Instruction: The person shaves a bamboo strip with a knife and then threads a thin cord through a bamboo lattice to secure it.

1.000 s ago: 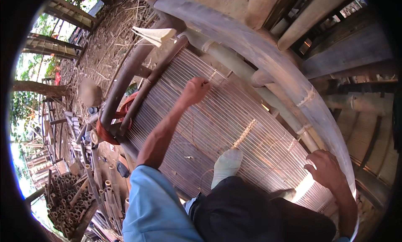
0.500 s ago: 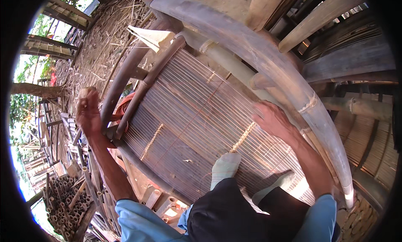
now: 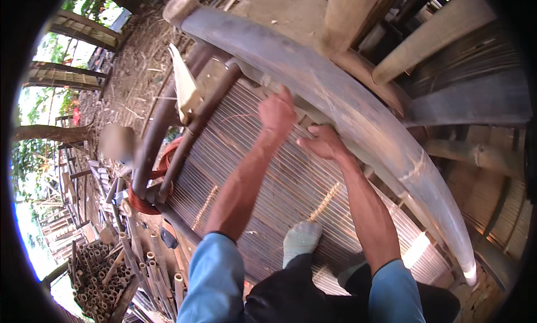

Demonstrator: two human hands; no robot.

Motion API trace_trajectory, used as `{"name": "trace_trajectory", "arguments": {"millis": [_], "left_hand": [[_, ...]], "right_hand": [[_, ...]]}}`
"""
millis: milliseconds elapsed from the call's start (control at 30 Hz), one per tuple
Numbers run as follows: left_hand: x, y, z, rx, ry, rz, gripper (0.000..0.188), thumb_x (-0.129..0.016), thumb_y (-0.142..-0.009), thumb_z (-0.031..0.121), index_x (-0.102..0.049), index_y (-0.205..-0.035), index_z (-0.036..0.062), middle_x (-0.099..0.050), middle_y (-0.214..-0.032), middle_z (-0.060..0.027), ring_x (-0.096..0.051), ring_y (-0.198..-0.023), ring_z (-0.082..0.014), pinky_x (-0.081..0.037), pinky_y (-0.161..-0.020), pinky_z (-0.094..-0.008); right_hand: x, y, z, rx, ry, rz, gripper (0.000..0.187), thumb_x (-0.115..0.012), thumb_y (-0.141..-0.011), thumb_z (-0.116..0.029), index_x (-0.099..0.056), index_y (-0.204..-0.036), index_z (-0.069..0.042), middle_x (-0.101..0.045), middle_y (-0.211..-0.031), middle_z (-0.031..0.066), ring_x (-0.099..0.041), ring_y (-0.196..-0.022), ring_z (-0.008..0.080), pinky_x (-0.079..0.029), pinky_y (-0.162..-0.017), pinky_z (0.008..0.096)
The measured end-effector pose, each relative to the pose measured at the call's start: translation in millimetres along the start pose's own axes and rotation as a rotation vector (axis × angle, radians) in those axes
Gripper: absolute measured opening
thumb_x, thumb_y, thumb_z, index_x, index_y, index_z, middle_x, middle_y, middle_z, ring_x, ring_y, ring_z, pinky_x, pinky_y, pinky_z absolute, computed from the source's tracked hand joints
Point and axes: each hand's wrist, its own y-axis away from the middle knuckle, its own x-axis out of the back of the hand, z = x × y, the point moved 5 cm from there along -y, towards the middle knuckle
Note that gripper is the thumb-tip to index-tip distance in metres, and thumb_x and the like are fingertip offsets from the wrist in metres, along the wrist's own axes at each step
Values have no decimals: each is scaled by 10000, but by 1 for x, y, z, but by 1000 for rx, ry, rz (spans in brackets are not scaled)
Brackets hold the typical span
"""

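A bamboo seat with closely spaced thin slats (image 3: pixel 263 194) lies before me, framed by dark poles. Over its far edge, my left hand (image 3: pixel 278 113) is closed, knuckles up; whatever its fingers hold is hidden. A thin reddish cord (image 3: pixel 241 117) curves out beside that hand. Just to the right, my right hand (image 3: pixel 324 142) is bent at the same edge, thumb and forefinger close together, and what lies between them is too small to make out. My foot in a pale sock (image 3: pixel 302 239) rests on the slats beside a woven light strip (image 3: pixel 325 201).
A thick curved bamboo pole (image 3: pixel 313 71) arches beyond my hands. A pale wedge-shaped piece (image 3: pixel 184 85) leans at the frame's far left corner, with coiled reddish cord (image 3: pixel 141 203) below it. Cut bamboo tubes (image 3: pixel 100 278) are stacked at lower left. More bamboo furniture (image 3: pixel 470 155) stands right.
My left hand has come from beyond the frame's left side to its far edge. My right hand has moved left and farther away, beside it. The red strand across the slats has shifted.
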Motion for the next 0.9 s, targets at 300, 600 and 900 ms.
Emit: {"name": "trace_trajectory", "arguments": {"millis": [300, 600, 900], "left_hand": [[-55, 3, -1, 65, 88, -295, 628, -542, -913, 174, -348, -1434, -119, -679, -1009, -229, -691, -929, -352, -548, -766, -451], [-62, 1, 1, -55, 34, -277, 595, -529, -914, 182, -394, -1392, -147, -672, -999, -246, -689, -878, -376, -547, -740, -473], [14, 5, -24, -130, 54, -261, 495, -626, -877, 273, -512, -1251, -30, -660, -979, -296, -672, -819, -439, -546, -723, -494]], "right_hand": [[1, -17, -21, -15, -43, -7, 434, -803, -756, -423, -745, -931, -29, -727, -903, 201, -658, -818, 273, -487, -792, 371], [-3, -18, -17, -20, -152, 38, 422, -755, -804, -397, -723, -958, -5, -728, -908, 192, -677, -858, 314, -499, -812, 394], [7, 52, -19, 290, -286, 501, 303, -721, -822, -103, -713, -1105, 5, -699, -1183, 132, -655, -1132, 241, -483, -1014, 313]]}}
